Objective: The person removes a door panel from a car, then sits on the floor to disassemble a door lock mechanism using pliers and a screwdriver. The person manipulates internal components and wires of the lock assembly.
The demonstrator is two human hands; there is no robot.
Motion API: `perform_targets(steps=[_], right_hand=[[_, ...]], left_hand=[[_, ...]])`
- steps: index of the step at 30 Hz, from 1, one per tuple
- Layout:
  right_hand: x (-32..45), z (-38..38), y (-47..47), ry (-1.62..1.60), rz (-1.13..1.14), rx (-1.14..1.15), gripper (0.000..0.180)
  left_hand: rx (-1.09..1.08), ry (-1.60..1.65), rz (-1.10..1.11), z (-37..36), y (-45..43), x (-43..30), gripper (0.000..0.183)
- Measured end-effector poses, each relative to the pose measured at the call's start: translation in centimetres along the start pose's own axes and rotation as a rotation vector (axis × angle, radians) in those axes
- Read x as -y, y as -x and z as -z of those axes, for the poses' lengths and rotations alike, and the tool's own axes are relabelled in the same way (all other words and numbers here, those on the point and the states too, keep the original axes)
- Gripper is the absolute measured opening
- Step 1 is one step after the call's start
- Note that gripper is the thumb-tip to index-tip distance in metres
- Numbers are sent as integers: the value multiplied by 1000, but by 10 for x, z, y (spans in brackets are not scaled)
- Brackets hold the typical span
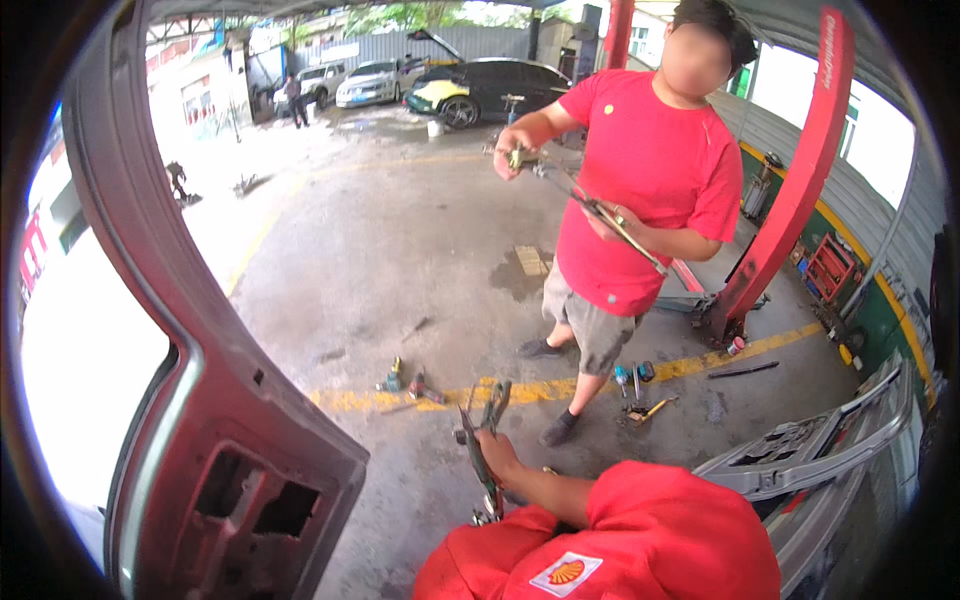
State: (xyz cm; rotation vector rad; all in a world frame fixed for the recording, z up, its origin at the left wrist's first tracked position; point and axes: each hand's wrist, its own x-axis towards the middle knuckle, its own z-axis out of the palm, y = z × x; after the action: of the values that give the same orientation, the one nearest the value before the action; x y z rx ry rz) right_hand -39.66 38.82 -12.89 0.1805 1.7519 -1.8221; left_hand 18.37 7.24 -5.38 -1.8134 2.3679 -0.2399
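My right hand (496, 454), at the lower middle, is closed around dark green metal hand tools (477, 459) that look like pliers. Their long arms spread upward above the floor, and bright metal parts show at the lower end. My palm and some fingers are hidden. My left hand is out of view; my red clothing fills the bottom edge. Facing me, a person in a red shirt (645, 180) holds a long thin metal rod assembly (622, 229) with a mechanism at one end. A bare reddish vehicle door or body panel (247, 420) stands to the left of my hand.
Power tools (391, 376) lie near the yellow floor line, with more tools and a yellow-handled hammer (660, 409) further right. A silver vehicle panel (795, 465) is at lower right. Behind the person rises a red lift post (787, 172); a red tool rack (830, 268) stands by the wall.
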Motion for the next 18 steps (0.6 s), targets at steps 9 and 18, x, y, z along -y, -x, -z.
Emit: perform_targets(steps=[9, 18], right_hand=[[-9, 38, 7, -19, 71, -45, 40], [2, 48, 12, 2, 149, -10, 41]], left_hand=[[69, 47, 49, 36, 29, -39, 83], [-529, 1111, -1101, 287, 3, -374, 66]])
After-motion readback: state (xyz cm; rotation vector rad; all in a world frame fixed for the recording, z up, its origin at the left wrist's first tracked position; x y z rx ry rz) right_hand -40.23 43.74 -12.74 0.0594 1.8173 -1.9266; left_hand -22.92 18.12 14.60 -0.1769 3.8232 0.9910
